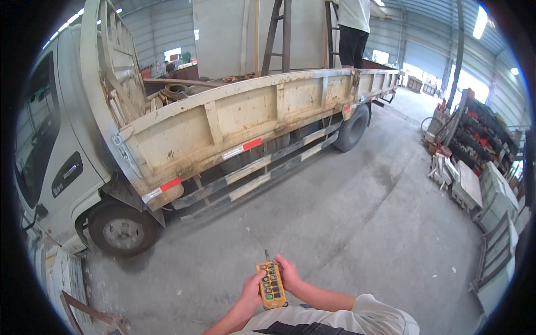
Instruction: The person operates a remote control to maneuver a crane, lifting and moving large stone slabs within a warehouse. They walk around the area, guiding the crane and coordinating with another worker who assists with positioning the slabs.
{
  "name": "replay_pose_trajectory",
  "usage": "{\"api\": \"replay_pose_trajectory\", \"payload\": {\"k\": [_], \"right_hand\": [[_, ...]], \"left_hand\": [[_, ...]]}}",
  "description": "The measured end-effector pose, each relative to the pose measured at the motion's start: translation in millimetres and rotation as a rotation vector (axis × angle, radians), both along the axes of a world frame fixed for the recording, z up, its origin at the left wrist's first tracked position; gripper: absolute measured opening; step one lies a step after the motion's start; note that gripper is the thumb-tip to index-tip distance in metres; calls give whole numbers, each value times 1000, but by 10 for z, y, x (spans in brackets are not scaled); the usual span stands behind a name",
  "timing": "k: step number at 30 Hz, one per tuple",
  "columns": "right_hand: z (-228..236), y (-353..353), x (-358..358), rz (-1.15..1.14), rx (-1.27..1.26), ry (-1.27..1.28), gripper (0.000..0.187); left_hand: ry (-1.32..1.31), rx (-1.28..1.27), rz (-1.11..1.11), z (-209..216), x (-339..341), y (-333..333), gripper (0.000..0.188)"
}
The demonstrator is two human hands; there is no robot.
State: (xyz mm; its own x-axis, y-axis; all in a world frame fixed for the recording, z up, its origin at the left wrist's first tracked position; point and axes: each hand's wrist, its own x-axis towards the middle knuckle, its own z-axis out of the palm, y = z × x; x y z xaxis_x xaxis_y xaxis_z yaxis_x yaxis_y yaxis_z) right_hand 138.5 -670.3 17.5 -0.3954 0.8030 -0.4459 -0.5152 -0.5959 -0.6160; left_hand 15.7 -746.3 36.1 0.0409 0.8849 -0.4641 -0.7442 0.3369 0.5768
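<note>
Close to my body I hold a yellow remote control (272, 286) upright, with dark push buttons, a red one near the top, a green one near the bottom and a short dark antenna. My left hand (253, 289) is closed around its left side, the thumb lying by the upper buttons. On the other side, my right hand (288, 273) grips the upper right edge, its fingers near the antenna. The fingers behind the remote are hidden.
A flatbed truck (245, 111) with rusty cream side panels stands ahead. On its bed are a dark ladder (276, 36), large pale panels (223, 36) and a standing person (353, 33). Crowded shelving (483, 131) and metal frames (497, 251) line the right; boards (58, 276) lean at lower left.
</note>
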Motion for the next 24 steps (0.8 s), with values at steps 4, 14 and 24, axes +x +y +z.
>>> {"api": "replay_pose_trajectory", "payload": {"k": [4,14,24], "right_hand": [[68,-21,1,40,3,37,35],[-31,-8,-5,-8,-12,-2,33],[87,-47,-45,-72,-73,-16,34]], "left_hand": [[-4,-8,8,100,23,-6,31],[-54,-26,19,168,43,17,28],[4,-20,-22,57,-30,32,32]]}}
